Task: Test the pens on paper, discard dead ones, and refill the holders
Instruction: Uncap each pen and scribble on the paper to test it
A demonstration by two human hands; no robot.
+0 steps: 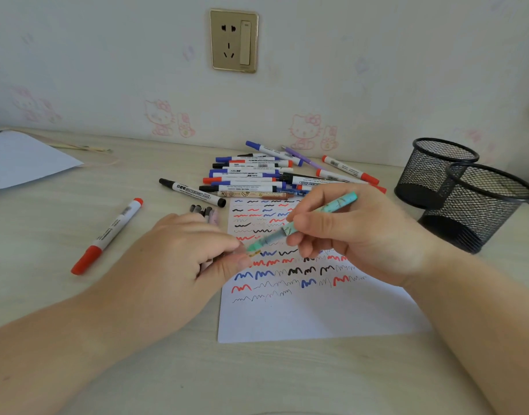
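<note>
1. One teal pen [302,223] with a marbled barrel slants over the paper [302,313], its tip low and to the left, its back end high and to the right.
2. The right hand [356,235] pinches the pen's barrel between thumb and curled fingers. The left hand [191,253] has its fingers curled, with thumb and forefinger meeting right at the pen's tip; whether they hold a cap there I cannot tell.
3. The paper is a white sheet lying flat on the table [137,369], its upper two thirds filled with rows of red, blue and black squiggles, its lower third blank.
4. A heap of markers [251,175] lies just beyond the paper's far edge, white barrels with red, blue and black caps, plus a purple pen [305,158].
5. A black marker [192,192] lies to the left of the heap, and a red marker [107,236] lies well apart, further left.
6. Two black wire-mesh holders [463,190], round and open-topped, stand touching at the right, near the table's corner.
7. The table is pale wood grain, bare in front of the paper. Another white sheet [26,160] rests far left.
8. A gold wall socket [233,40] sits on the wall above.
</note>
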